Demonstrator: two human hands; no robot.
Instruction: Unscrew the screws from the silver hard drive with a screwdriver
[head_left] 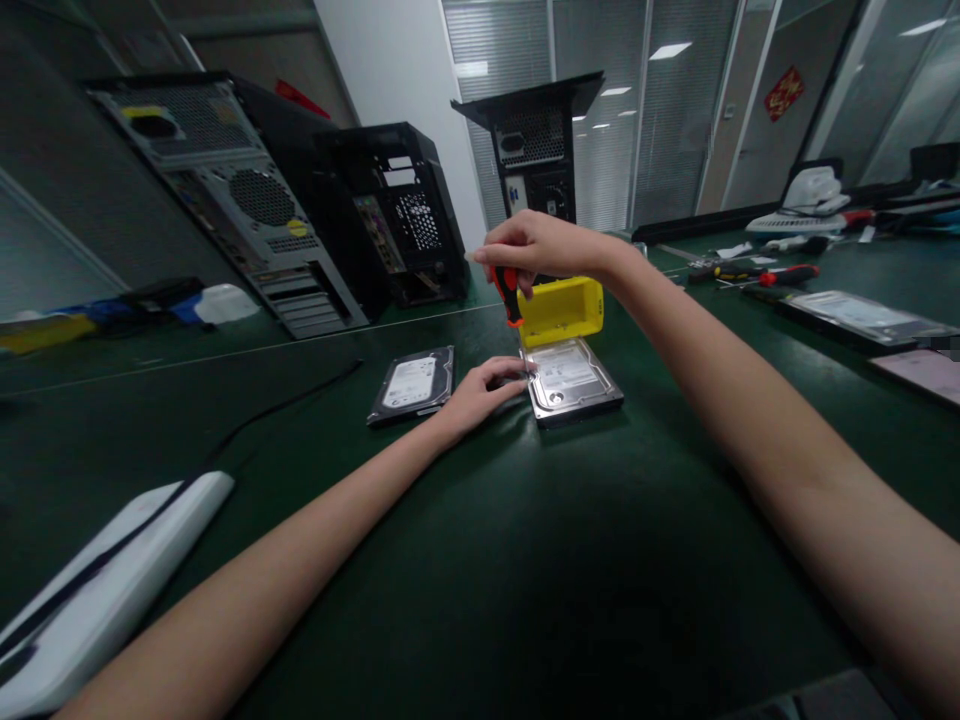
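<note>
My right hand (523, 243) is closed around the handle of a red and black screwdriver (509, 297). The screwdriver points down at the left edge of a silver hard drive (574, 385), which lies flat on the green table. At that same edge, the bent fingers and thumb of my left hand (486, 388) hold the drive near the screwdriver's lower end; the tip itself is too small to make out. Directly behind the drive is a yellow bin (564, 312) with small bits inside. A second hard drive (411, 384) with a white label lies left of my left hand.
Computer cases (255, 200) stand along the back left, one more case (534, 150) behind the bin. Pliers (765, 274) and another drive (862, 315) lie at right. A white device (127, 570) with a black cable occupies the near left of the green table (480, 600).
</note>
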